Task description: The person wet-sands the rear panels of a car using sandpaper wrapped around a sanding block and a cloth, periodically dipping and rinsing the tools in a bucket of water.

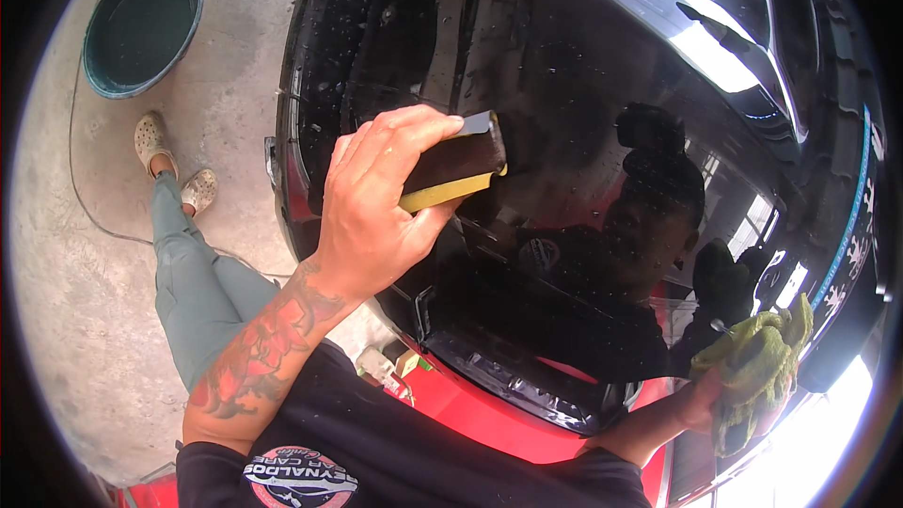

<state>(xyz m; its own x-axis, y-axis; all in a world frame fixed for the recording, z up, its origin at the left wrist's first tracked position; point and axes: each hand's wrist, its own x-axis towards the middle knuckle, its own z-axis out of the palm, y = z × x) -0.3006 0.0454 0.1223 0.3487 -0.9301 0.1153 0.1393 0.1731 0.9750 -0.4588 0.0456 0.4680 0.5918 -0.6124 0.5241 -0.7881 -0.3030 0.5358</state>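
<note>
My left hand (372,193) grips a block-shaped applicator (456,158), dark on its side with a yellow foam layer along one edge. Fingers lie over the top and the thumb presses underneath. It is held at or just above the glossy black car panel (555,85); whether it touches cannot be told. Over at the right, my right hand (704,402) is closed on a yellow-green cloth (760,357), bunched and hanging down beside the car. The cloth covers most of those fingers. Small droplets or specks dot the panel, which mirrors a person's outline.
A dark round tub (143,26) stands on the concrete floor (240,38) at the far left, with a thin cable (80,193) running past it. Legs in grey-green trousers (193,273) and beige clogs (150,139) are beside the car. A windshield (677,19) reflects bright light.
</note>
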